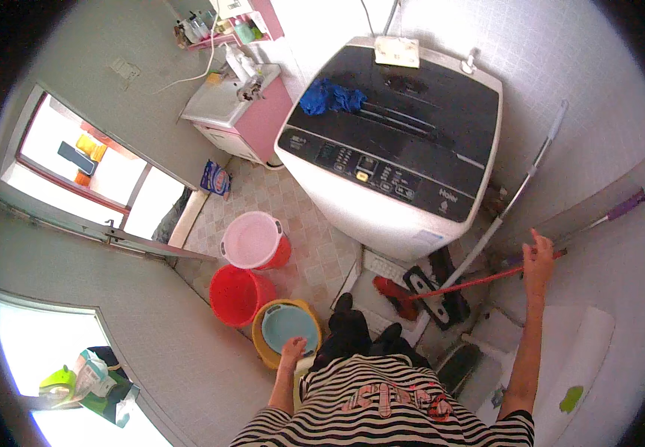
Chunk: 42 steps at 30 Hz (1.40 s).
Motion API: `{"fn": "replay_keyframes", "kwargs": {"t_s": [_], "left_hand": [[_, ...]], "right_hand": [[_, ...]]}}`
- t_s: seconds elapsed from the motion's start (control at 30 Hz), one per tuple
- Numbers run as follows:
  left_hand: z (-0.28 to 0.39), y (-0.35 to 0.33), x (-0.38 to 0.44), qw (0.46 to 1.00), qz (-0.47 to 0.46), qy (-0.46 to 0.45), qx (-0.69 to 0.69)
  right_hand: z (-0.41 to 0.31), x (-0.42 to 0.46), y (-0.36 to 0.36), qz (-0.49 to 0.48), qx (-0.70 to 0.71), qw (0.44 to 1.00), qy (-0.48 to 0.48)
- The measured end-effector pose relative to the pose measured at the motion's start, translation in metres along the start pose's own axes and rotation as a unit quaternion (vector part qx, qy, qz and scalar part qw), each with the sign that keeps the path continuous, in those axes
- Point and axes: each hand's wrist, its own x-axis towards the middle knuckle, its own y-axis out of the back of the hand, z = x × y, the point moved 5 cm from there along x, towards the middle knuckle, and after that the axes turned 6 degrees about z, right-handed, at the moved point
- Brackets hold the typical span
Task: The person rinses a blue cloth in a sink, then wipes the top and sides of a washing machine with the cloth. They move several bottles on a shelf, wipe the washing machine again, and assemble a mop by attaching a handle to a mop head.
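My right hand [538,261] is raised at the right, at the upper part of a red broom handle [481,279]; whether it touches the handle I cannot tell. The handle runs down left to a red brush head [395,296] on the floor. Beside it a grey mop pole [487,237] leans up against the wall, with a flat black mop head at its foot. My left hand [294,347] hangs low over a light blue basin [289,327] inside a yellow tub [266,355]; no held object shows. Behind them stand a red bucket [233,296] and a pink basin [251,237].
A Haier washing machine [350,207] with a blue cloth [331,96] on its lid stands ahead. A washbasin cabinet [261,120], a blue detergent bag [214,179] and an open door [132,234] are at the left. A purple-gripped handle [624,205] leans at the right.
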Motion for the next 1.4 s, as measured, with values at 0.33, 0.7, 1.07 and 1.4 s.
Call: {"fn": "replay_keyframes", "kwargs": {"t_s": [0.33, 0.7, 1.07, 1.4], "left_hand": [[0.067, 0.008, 0.05, 0.997, 0.019, -0.03, -0.07], [0.436, 0.034, 0.168, 0.929, 0.038, -0.367, 0.001], [0.58, -0.027, 0.175, 0.894, -0.157, -0.366, -0.205], [0.559, -0.046, 0.197, 0.86, -0.294, -0.196, -0.369]], "right_hand": [[-0.292, 0.117, -0.171, -0.138, 0.146, 0.954, 0.224], [-0.429, 0.194, -0.412, -0.042, -0.052, 0.971, 0.229], [-0.406, 0.039, -0.341, -0.097, -0.039, 0.951, 0.29], [-0.483, 0.087, -0.436, -0.022, 0.008, 0.957, 0.29]]}}
